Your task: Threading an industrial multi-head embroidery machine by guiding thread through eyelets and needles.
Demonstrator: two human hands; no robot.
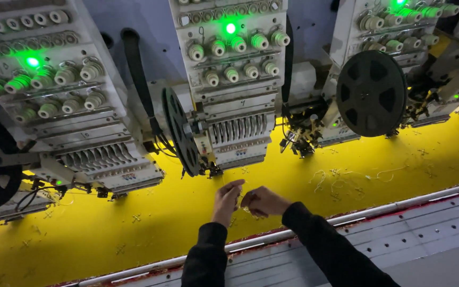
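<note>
1. Hands first: left hand and right hand are close together over the yellow fabric, just below the middle embroidery head, fingertips pinched toward each other.
2. Pretty sure they're pinching a thin pale thread between them, but it's so fine I honestly can't tell how firmly either hand has it.
3. That fabric is bright yellow, stretched flat, dotted with small stitched crosses and loose thread tails.
4. A dark reel sits beside that head, a bigger round reel to the right.
5. Green lights glow on the heads; black sleeves on both arms.
</note>
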